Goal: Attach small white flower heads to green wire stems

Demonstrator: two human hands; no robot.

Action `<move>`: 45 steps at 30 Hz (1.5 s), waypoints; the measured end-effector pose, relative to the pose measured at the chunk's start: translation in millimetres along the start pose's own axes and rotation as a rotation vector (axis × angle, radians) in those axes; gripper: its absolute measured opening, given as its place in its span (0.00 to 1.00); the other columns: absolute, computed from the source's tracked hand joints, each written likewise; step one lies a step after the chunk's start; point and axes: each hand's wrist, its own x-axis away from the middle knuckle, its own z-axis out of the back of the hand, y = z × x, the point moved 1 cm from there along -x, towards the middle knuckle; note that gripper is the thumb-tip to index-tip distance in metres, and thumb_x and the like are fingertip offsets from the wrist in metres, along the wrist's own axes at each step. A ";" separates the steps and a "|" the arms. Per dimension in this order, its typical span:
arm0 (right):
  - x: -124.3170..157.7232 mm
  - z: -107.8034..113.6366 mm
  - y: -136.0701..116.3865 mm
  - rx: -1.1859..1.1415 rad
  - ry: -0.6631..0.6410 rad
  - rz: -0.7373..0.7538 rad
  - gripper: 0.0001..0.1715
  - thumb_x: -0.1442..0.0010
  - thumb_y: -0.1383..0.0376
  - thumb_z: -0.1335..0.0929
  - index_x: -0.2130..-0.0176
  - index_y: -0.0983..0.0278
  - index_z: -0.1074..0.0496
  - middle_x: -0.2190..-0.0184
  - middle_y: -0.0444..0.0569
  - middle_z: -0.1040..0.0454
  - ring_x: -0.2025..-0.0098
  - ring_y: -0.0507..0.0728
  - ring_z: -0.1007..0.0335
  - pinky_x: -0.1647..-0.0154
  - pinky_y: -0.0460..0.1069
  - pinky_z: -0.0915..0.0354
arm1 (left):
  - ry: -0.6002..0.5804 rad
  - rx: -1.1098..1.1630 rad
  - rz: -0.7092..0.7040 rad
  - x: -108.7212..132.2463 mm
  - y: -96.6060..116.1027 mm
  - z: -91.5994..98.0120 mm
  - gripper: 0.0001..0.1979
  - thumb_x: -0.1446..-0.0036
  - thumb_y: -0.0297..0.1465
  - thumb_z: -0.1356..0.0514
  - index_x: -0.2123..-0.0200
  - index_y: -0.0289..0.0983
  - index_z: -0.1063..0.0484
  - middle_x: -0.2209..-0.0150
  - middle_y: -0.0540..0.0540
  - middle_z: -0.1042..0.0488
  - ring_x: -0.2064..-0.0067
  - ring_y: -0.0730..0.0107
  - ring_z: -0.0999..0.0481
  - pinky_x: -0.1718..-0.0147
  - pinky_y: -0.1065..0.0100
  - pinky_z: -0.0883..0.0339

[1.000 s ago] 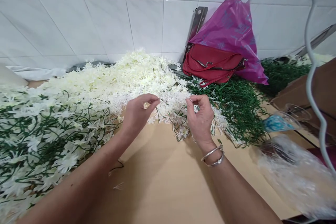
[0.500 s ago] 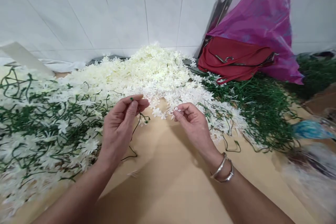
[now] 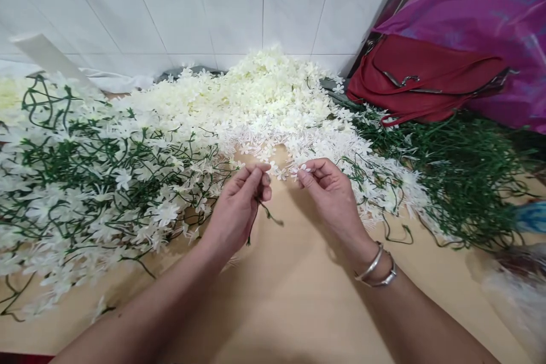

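My left hand (image 3: 241, 199) is closed in a pinch on a thin green artificial stem (image 3: 268, 214), whose branching ends hang below the fingers. In my right hand (image 3: 330, 196), thumb and forefinger are pressed on a small white artificial flower (image 3: 303, 169). A short gap parts the two hands above the tabletop (image 3: 290, 296). Just beyond them, loose white blossoms (image 3: 277, 102) are heaped against the wall. To the left of my left hand spreads a pile of white flowers on green stems (image 3: 119, 182).
Bare green stems (image 3: 460, 182) lie in a heap at the right. Behind them sit a red handbag (image 3: 435, 77) and a purple plastic bag (image 3: 482, 11). A clear plastic bag (image 3: 516, 290) lies at the right edge. White tiles (image 3: 230, 5) cover the back wall.
The view has shifted toward the left and down. My left hand has come nearer to my right hand, the stem still hanging from it. My right hand keeps its pinch on the flower.
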 end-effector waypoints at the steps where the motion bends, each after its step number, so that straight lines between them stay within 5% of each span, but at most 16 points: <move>1: -0.7 1.0 0.6 -0.001 0.013 -0.004 0.11 0.42 0.60 0.24 0.62 0.60 0.26 0.72 0.40 0.26 0.70 0.52 0.31 0.65 0.48 0.34 | 0.000 -0.010 0.026 0.4 -7.8 1.8 0.09 0.35 0.36 0.33 0.57 0.37 0.22 0.65 0.50 0.28 0.71 0.80 0.30 0.70 0.77 0.33; 6: -0.7 0.9 2.3 0.009 -0.027 -0.027 0.10 0.40 0.59 0.24 0.63 0.60 0.26 0.73 0.40 0.26 0.70 0.52 0.31 0.64 0.49 0.33 | -0.046 -0.172 0.045 0.5 -28.2 10.0 0.12 0.32 0.39 0.36 0.56 0.36 0.20 0.65 0.50 0.29 0.72 0.81 0.36 0.70 0.75 0.38; 13: 1.4 -0.6 6.0 0.025 -0.032 -0.024 0.09 0.40 0.61 0.24 0.63 0.60 0.26 0.72 0.40 0.27 0.70 0.52 0.31 0.64 0.48 0.33 | -0.099 -0.521 -0.179 -1.6 -13.9 16.1 0.13 0.29 0.36 0.42 0.48 0.38 0.23 0.52 0.42 0.21 0.50 0.64 0.22 0.46 0.61 0.30; 17: 0.5 0.3 6.0 0.051 -0.025 0.001 0.08 0.40 0.61 0.25 0.63 0.60 0.27 0.72 0.40 0.27 0.70 0.52 0.31 0.65 0.49 0.33 | -0.215 -0.983 -0.418 -3.3 -2.0 20.0 0.09 0.33 0.31 0.38 0.51 0.41 0.22 0.53 0.44 0.21 0.55 0.65 0.22 0.52 0.62 0.28; 21: 0.0 1.0 4.6 0.073 -0.023 0.041 0.08 0.40 0.62 0.25 0.63 0.60 0.27 0.71 0.40 0.27 0.70 0.52 0.31 0.65 0.49 0.33 | -0.439 -1.331 -0.473 -4.6 -7.8 20.8 0.06 0.35 0.33 0.34 0.55 0.40 0.20 0.56 0.43 0.20 0.57 0.61 0.21 0.55 0.60 0.30; 24: 0.5 0.4 3.7 0.094 -0.032 0.070 0.07 0.40 0.63 0.26 0.63 0.60 0.27 0.71 0.40 0.27 0.69 0.52 0.31 0.64 0.49 0.33 | -0.496 -1.483 -0.520 -3.8 -15.6 19.3 0.05 0.32 0.30 0.37 0.61 0.39 0.21 0.61 0.45 0.20 0.57 0.59 0.21 0.55 0.59 0.33; 34: -1.4 3.6 9.9 0.056 0.060 0.068 0.07 0.39 0.64 0.26 0.61 0.61 0.26 0.72 0.40 0.26 0.70 0.52 0.30 0.63 0.50 0.33 | -0.296 -1.497 -0.588 -25.1 -20.1 7.0 0.11 0.29 0.27 0.44 0.47 0.36 0.26 0.48 0.40 0.23 0.54 0.61 0.21 0.54 0.61 0.29; 45: -5.0 7.3 9.6 0.014 0.007 0.023 0.04 0.37 0.65 0.26 0.62 0.61 0.25 0.72 0.39 0.26 0.70 0.51 0.30 0.63 0.49 0.32 | -0.314 -1.738 -0.554 -56.0 -13.9 -2.8 0.09 0.28 0.29 0.42 0.55 0.35 0.21 0.56 0.40 0.20 0.54 0.55 0.21 0.52 0.57 0.31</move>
